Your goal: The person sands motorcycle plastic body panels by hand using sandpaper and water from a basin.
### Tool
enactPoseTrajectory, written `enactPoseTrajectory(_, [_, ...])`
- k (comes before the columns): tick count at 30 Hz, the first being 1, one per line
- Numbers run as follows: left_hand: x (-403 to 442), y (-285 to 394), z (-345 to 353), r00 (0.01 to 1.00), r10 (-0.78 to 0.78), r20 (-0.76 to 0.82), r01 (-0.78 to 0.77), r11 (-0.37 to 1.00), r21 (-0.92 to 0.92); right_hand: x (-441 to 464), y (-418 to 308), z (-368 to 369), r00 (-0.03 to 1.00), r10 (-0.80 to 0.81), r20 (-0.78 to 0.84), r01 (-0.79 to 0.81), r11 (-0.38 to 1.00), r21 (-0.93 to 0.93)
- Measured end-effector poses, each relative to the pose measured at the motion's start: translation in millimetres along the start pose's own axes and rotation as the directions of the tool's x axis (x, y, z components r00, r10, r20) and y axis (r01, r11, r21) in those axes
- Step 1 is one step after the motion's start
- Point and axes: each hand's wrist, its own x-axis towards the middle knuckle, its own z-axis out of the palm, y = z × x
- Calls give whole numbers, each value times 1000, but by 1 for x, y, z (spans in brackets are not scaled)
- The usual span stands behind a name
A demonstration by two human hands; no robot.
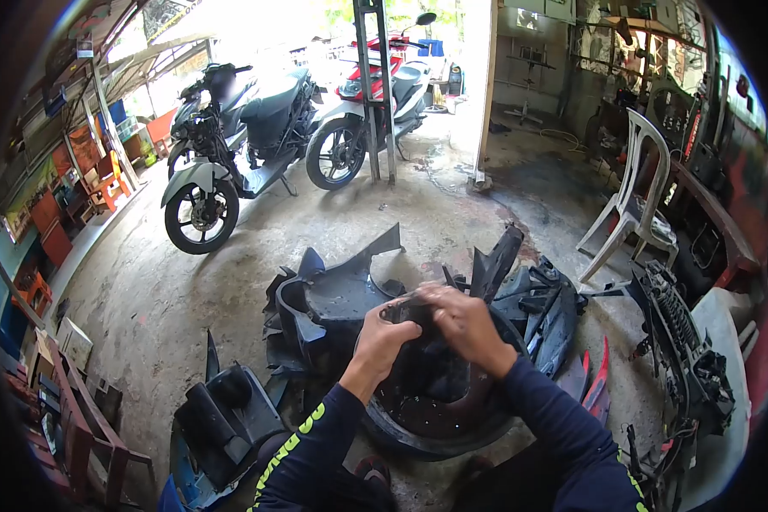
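Note:
Both hands are raised over a large round black basin (pixel 418 445) on the floor. My left hand (pixel 382 346) is closed round a small dark part (pixel 398 312), its thumb along the near side. My right hand (pixel 467 322) lies against the same part from the right, fingers bent over its top; whether it grips the part is hard to tell. Beneath them the basin holds dark liquid or a wet surface with dark pieces in it, partly hidden by the hands. Black plastic fairing pieces (pixel 341 294) lie just behind and left of the basin.
Two motorbikes, one grey (pixel 269 115) and one red and white (pixel 350 128), stand beyond. A plastic chair (pixel 631 200) is at the right, near a frame with a spring (pixel 687 341). More black panels (pixel 226 418) lie at lower left, beside a wooden bench (pixel 81 418).

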Motion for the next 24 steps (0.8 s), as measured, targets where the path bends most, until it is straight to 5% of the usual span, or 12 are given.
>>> enactPoseTrajectory(6, [10, -2, -1, 998, 27, 51, -25, 999, -46, 4, -9, 1, 997, -80, 3, 80, 997, -15])
enactPoseTrajectory(9, [12, -1, -6, 998, -59, 27, 59, 998, 7, 9, 13, 2, 992, 94, -85, -105, 984, -142])
enactPoseTrajectory(14, [21, -4, -6, 1000, -3, -5, 3, 1000, 0, 17, -13, 8, 999, -18, -48, 17, 1000, -21])
enactPoseTrajectory(17, [19, -1, -4, 995, -69, 71, 65, 996, 55, 8, 9, -1, 991, 130, -37, -133, 987, -85])
enactPoseTrajectory(21, [16, 5, 15, 1000, 8, 7, -8, 1000, 30, 11, -25, 1, 998, -42, -53, 44, 998, 36])
enactPoseTrajectory(24, [12, 2, 10, 997, -69, 39, 65, 994, 88, 4, 6, -9, 988, 95, -118, -99, 995, -32])
